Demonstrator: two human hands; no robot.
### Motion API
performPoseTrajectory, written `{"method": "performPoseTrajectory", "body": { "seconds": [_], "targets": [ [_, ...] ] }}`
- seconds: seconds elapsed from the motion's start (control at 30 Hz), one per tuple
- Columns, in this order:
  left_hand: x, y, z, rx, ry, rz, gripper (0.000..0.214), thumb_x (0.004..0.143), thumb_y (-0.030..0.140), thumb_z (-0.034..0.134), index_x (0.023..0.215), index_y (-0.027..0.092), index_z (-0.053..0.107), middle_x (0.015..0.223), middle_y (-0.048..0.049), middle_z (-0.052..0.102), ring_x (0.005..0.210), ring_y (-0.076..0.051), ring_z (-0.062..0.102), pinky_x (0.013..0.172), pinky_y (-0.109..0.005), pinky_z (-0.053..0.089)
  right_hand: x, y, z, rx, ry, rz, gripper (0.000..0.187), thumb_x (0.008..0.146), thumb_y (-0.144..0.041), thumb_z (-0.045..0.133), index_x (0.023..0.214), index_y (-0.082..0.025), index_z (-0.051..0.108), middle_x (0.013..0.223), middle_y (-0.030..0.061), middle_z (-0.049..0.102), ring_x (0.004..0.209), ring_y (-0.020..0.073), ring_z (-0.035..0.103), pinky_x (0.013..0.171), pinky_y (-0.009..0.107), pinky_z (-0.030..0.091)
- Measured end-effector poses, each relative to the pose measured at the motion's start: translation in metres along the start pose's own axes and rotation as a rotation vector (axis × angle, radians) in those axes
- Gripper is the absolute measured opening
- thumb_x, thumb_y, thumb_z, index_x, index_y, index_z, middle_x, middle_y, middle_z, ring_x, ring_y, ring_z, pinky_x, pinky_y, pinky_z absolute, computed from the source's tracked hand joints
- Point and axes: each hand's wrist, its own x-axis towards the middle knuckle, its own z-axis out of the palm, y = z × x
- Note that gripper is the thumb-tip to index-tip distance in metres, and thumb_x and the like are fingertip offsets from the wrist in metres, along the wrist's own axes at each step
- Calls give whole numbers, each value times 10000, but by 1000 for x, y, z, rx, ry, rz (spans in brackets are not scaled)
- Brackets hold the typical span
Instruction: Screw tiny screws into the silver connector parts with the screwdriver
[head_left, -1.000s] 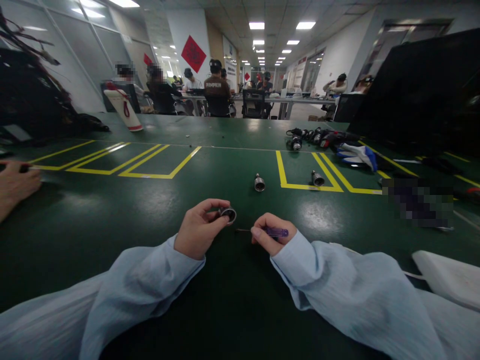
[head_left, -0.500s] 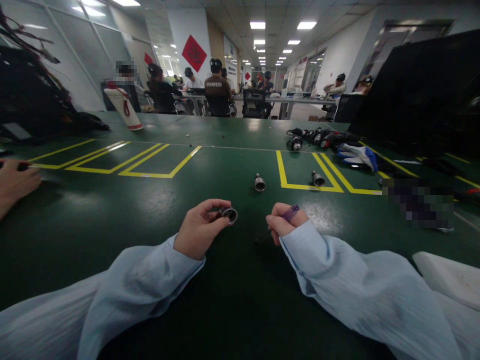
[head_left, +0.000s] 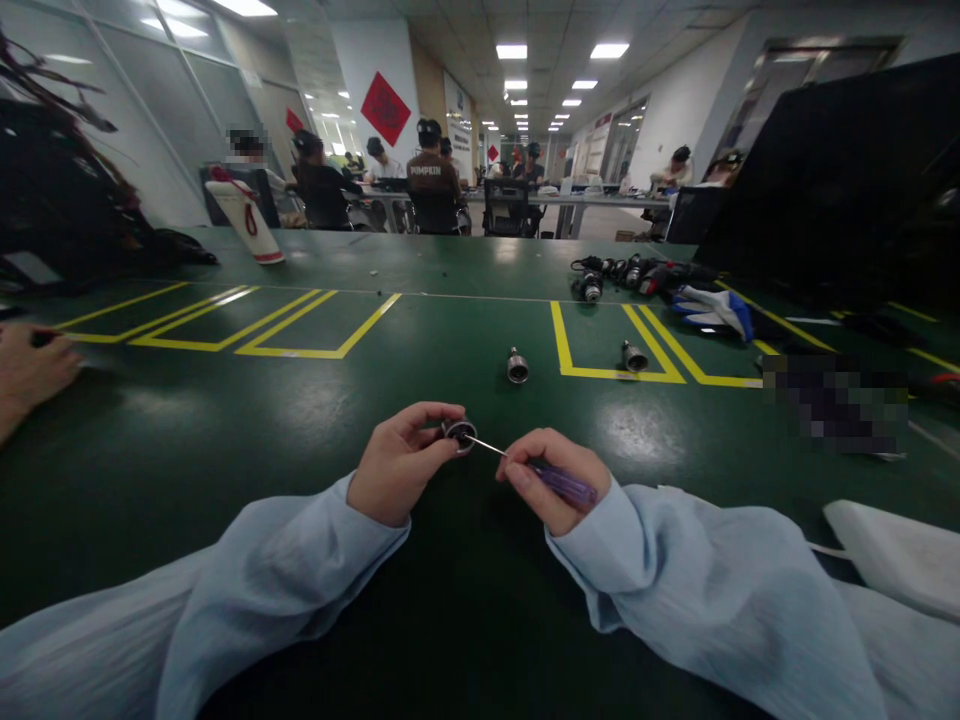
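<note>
Between the thumb and fingers of my left hand (head_left: pixel 405 460) is a round metal cup-shaped part (head_left: pixel 460 434), its open end turned towards the right. My right hand (head_left: pixel 559 478) grips a screwdriver (head_left: pixel 562 484) with a clear purple handle. Its thin shaft points left, and the tip reaches into the open end of the part; what it touches inside is too small to tell. Beyond my hands, a similar metal part (head_left: pixel 517 367) stands on the green table (head_left: pixel 315 590). Another metal part (head_left: pixel 634 357) lies further right, within yellow tape.
Black cylindrical parts (head_left: pixel 592 287) and a blue-and-white glove (head_left: pixel 712 312) lie at the back right. A white box (head_left: pixel 892 555) sits beside my right arm. Another person's hand (head_left: pixel 34 370) rests at the left edge. A white cup-like container (head_left: pixel 247 220) stands at the far left.
My right hand has turned the screwdriver from pointing down to pointing left, bringing its tip into the metal part. My left hand has stayed nearly still.
</note>
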Motion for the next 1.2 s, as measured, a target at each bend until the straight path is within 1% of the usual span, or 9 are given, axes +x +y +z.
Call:
{"method": "performPoseTrajectory", "body": {
  "seconds": [0.17,0.3,0.47,0.7,0.83,1.07,1.2],
  "targets": [
    [-3,1,3,25,-37,18,274,545,143,675,813,129,616,800,-34,673,722,-157,638,722,-291,524,1,6,5,-75,-45,-150,84,772,-228,480,734,-189,544,683,25,613,637,125,548,607,263,439],
    [-5,4,5,43,-22,32,252,542,142,665,791,126,625,802,-46,675,700,-162,638,671,-278,533,1,5,3,-114,-61,-197,68,773,-205,473,750,-191,535,694,32,618,649,129,554,620,263,448],
    [-6,4,7,51,-1,90,151,561,129,624,712,117,621,895,-71,657,717,-166,640,633,-268,537,2,5,3,-147,-86,-268,53,763,-185,474,746,-183,524,694,34,616,650,128,551,627,258,453],
    [-5,-1,5,106,-27,194,108,602,118,580,701,130,622,916,-77,657,806,-181,632,700,-290,533,1,1,-1,-173,-118,-257,45,764,-170,480,753,-177,522,702,32,605,659,123,538,640,261,445],
    [-4,-2,4,141,-51,209,105,617,115,547,696,128,615,919,-86,660,814,-188,630,656,-284,544,0,-2,-2,-185,-146,-303,61,769,-171,463,740,-165,517,694,40,604,658,122,537,651,266,443],
    [-1,-10,1,155,-66,282,114,627,114,534,713,129,608,915,-74,665,774,-175,642,608,-269,555,0,-1,3,-201,-117,-349,66,763,-157,462,730,-157,519,681,38,599,646,120,534,634,258,441],
    [1,-13,1,161,-50,318,115,635,107,541,725,126,609,917,-80,666,803,-169,642,685,-268,547,0,0,3,-226,-111,-350,45,762,-160,472,745,-162,514,697,37,603,658,120,536,637,252,444]
  ]
}}
